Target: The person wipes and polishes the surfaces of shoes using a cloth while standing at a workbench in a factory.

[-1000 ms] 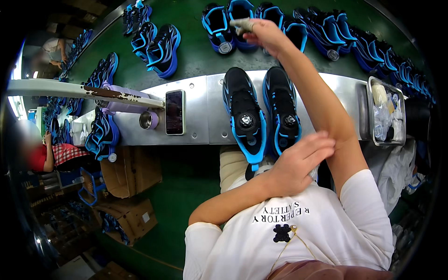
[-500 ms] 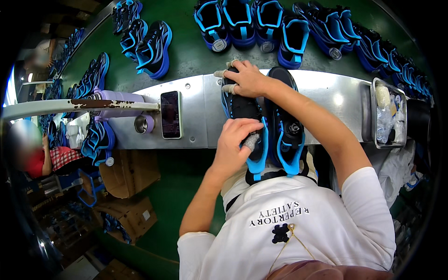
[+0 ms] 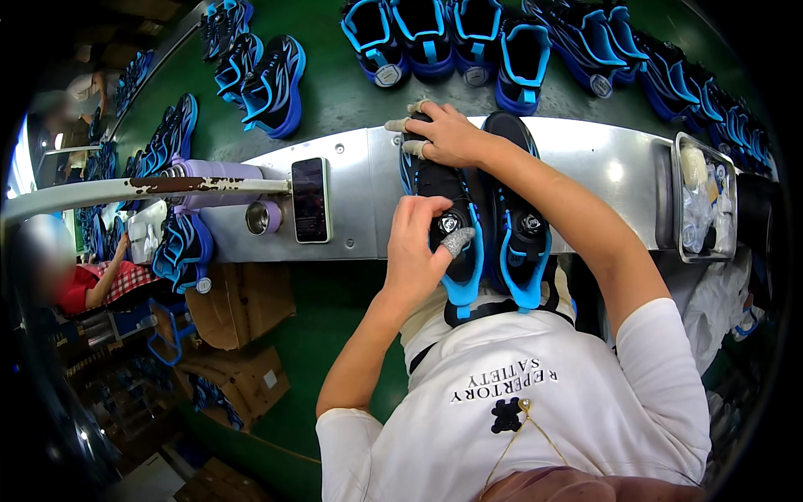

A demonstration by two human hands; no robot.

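Observation:
Two black and bright-blue sports shoes lie side by side in front of me, heels toward my body: the left shoe (image 3: 439,180) and the right shoe (image 3: 507,188). My right hand (image 3: 447,136) reaches across and wraps its fingers, several in beige covers, round the toe of the left shoe. My left hand (image 3: 416,243) is on the same shoe near its opening. Its curled fingers and its thumb, wrapped in silvery tape, lie on either side of a round black dial (image 3: 449,222) on the tongue. A matching dial (image 3: 529,224) shows on the right shoe.
A metal ledge (image 3: 355,201) carries a phone (image 3: 310,201), a purple cup (image 3: 263,217) and a purple bottle (image 3: 219,180). A worn white bar (image 3: 125,189) crosses at left. Rows of similar shoes (image 3: 431,42) stand beyond. A metal tray (image 3: 729,243) holds small items at right.
My left hand has shifted slightly up the left shoe and its fingers have parted, so the dial now shows between them. My right hand stays on the toe.

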